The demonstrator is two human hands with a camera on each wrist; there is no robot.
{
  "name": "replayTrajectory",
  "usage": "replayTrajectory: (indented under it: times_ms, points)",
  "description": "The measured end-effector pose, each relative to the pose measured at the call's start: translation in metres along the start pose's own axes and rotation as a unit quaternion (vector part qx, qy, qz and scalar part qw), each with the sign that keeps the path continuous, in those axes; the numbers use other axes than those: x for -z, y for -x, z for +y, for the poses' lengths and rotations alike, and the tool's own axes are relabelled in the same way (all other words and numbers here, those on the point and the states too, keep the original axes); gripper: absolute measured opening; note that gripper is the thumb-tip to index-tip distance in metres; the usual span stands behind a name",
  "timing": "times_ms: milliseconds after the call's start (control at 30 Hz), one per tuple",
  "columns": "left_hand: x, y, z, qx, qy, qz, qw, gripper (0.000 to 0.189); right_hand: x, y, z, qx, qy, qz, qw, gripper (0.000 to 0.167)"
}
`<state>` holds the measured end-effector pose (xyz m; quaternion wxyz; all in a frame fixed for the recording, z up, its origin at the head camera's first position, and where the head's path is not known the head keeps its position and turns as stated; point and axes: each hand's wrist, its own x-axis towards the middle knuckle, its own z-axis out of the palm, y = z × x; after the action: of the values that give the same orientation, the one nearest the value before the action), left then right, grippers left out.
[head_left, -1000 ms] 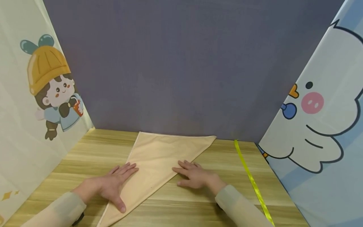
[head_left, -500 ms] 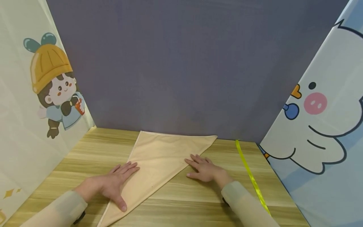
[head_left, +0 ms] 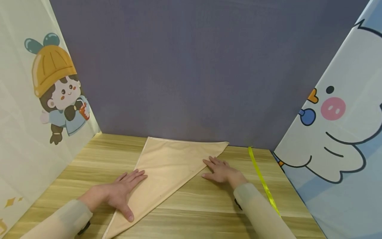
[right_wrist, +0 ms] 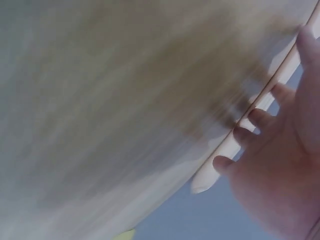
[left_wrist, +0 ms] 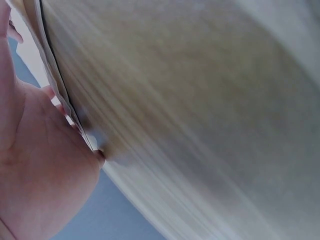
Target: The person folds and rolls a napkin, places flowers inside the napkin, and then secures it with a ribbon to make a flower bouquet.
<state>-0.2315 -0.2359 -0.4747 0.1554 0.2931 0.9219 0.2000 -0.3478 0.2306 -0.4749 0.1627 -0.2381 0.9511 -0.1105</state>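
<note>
A peach-coloured cloth (head_left: 167,166), folded into a triangle, lies flat on the wood-grain table, its long slanting edge facing the lower right. My left hand (head_left: 119,192) rests spread across the cloth's left edge, thumb near the lower corner. On the slanting edge, close to the far right corner, the fingertips of my right hand (head_left: 219,171) touch the cloth. In the right wrist view the fingers of the right hand (right_wrist: 270,150) are slightly bent along the cloth's edge. The left wrist view shows the palm of the left hand (left_wrist: 45,160) beside the cloth's edge.
A yellow ribbon (head_left: 264,182) lies lengthwise on the wood-grain table (head_left: 191,219), right of the right hand. A dark grey panel (head_left: 185,66) stands along the back. Printed cartoon panels flank the left (head_left: 18,109) and right (head_left: 346,139) sides.
My right hand has slid up and to the right along the cloth's slanting edge, toward the far corner. The left hand and the cloth have stayed in place.
</note>
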Motion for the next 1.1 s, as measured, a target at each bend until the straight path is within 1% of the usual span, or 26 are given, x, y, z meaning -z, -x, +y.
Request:
replayTrajectory:
  times_ms: [200,433,633,867,1000,1100]
  points:
    - [0.000,0.000,0.002,0.010,0.003,-0.007,0.9999,0.156,0.006,-0.001,0.014,-0.033,-0.013,0.002,0.9994,0.083]
    - [0.001,0.000,0.003,0.005,-0.008,-0.006,0.9999,0.156,0.011,-0.003,0.020,-0.058,-0.030,0.011,0.9978,0.082]
    - [0.001,-0.001,0.001,-0.001,-0.005,-0.006,1.0000,0.156,0.014,-0.009,0.023,-0.068,-0.045,0.018,0.9965,0.088]
    - [0.002,0.001,0.002,0.000,-0.003,-0.005,1.0000,0.156,0.017,-0.018,0.035,-0.082,-0.046,0.024,0.9953,0.096]
    - [0.002,0.001,0.002,0.002,-0.008,-0.003,1.0000,0.156,0.020,-0.020,0.040,-0.087,-0.057,0.028,0.9942,0.099]
    - [0.002,0.001,0.003,0.003,-0.009,-0.005,0.9999,0.156,0.021,-0.020,0.044,-0.098,-0.061,0.031,0.9928,0.102]
